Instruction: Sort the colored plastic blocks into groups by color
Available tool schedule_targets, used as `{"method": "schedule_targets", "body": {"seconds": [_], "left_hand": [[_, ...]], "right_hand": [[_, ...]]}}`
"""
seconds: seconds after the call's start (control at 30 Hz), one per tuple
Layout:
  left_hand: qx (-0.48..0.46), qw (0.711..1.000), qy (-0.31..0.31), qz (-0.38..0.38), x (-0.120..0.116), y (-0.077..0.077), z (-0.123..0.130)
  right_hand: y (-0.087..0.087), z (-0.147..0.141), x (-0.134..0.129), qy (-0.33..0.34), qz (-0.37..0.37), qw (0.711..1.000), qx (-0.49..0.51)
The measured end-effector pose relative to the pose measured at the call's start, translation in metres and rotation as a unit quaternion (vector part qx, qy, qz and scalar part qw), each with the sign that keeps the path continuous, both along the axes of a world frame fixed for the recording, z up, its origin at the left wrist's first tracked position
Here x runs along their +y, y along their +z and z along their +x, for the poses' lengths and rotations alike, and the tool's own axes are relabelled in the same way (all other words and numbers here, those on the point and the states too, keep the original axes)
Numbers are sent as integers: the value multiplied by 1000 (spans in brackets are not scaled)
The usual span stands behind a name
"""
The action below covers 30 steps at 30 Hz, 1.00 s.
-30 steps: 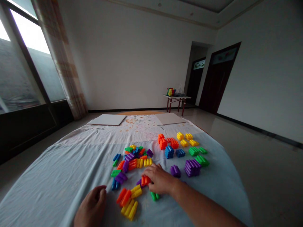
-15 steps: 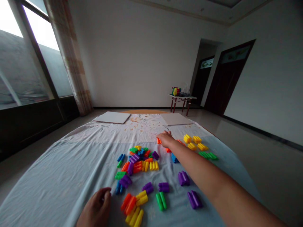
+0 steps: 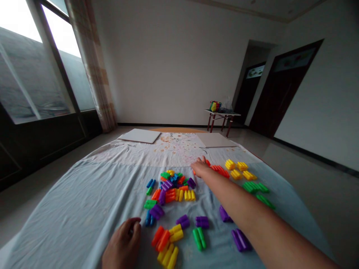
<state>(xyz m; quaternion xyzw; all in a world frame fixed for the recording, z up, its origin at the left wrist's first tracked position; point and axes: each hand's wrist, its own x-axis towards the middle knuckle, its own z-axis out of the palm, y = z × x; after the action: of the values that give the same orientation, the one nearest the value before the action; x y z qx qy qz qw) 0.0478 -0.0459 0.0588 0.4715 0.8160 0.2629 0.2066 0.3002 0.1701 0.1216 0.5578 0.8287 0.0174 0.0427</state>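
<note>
Head view is showing an orange plastic block [image 3: 206,162] poking out just past the fingertips of your right hand [image 3: 199,168], with a sliver of orange also showing at the hand's near left edge. Just right of that block, a row of orange blocks [image 3: 220,171] is lying on the cloth, its long axis running from far left to near right. Your right hand is much the nearer of the two: it is hovering low, palm down, fingers stretched toward the far side and curled round nothing visible, though you cannot tell from this view whether the fingertips are touching the orange. Your left hand [image 3: 122,241] is resting well apart at the near side, fingers loosely curled; anything inside them would be hidden. A mixed heap of colored blocks [image 3: 171,185] is sitting left of your forearm. To the right, yellow blocks [image 3: 237,169] and green blocks [image 3: 252,187] are lying in small groups. Orange and yellow bundles [image 3: 164,239] are lying just right of your left hand, all on a pale blue cloth [image 3: 64,224]. Two white boards [image 3: 139,135] are lying at the far end.
</note>
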Motion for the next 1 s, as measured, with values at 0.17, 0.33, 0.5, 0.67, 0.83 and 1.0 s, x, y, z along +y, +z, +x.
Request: {"method": "schedule_targets", "body": {"seconds": [0.17,0.33,0.5,0.67,0.83,1.0], "left_hand": [[2,1000,-3,-10,0,3,1],[9,1000,-8,-7,-2,8,3],[6,1000,-5,3,-2,9,4],[15,1000,-1,-2,-3,10,4],[24,1000,-7,13,-4,13,7],[22,999,-9,38,-5,13,7]], "right_hand": [[5,-7,-19,42,15,995,85],[-15,-16,-34,45,-34,989,138],[-35,-25,-49,40,-70,981,177],[-40,-29,-80,65,-84,974,201],[-36,-22,-115,98,-89,970,202],[-29,-16,-130,94,-73,971,207]]}}
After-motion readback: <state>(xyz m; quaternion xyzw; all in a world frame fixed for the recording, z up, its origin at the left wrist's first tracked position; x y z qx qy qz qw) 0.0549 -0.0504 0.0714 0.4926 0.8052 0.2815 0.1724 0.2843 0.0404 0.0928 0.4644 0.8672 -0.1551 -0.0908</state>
